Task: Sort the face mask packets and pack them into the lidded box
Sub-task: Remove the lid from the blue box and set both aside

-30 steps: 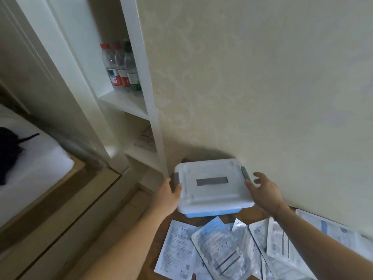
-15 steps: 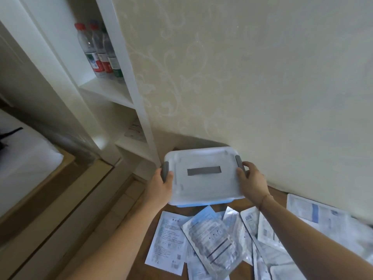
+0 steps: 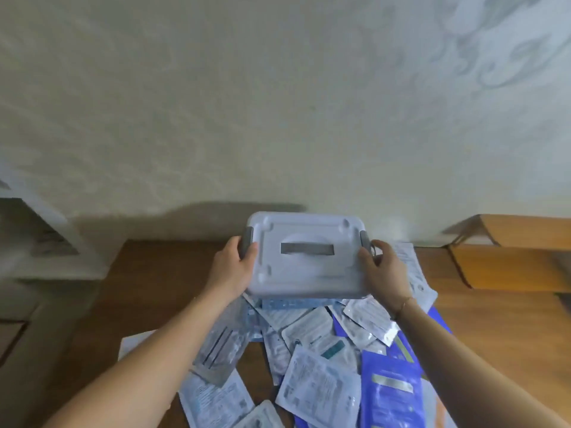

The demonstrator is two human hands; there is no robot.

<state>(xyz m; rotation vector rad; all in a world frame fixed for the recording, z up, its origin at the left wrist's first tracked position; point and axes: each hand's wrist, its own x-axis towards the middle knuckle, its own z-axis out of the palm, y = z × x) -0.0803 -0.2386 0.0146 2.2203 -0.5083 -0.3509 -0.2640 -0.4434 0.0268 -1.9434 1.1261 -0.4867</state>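
Observation:
A pale grey lidded box [image 3: 306, 257] with a blue base and grey side clips is held at the far end of the wooden table, close to the wall. My left hand [image 3: 233, 267] grips its left side by the clip, and my right hand [image 3: 384, 268] grips its right side. The lid is closed. Below the box a heap of face mask packets [image 3: 321, 381] covers the table: several white and silvery ones and a few dark blue ones [image 3: 391, 393]. Some packets lie partly under the box.
The wooden table [image 3: 154, 288] runs to the cream wall [image 3: 278, 118]. An open cardboard box [image 3: 509, 251] stands at the right. A white shelf unit [image 3: 40, 236] is at the left edge.
The view has swung right and down, so the shelf with bottles has left the frame. Both hands have carried the box to the right, over the heap of packets.

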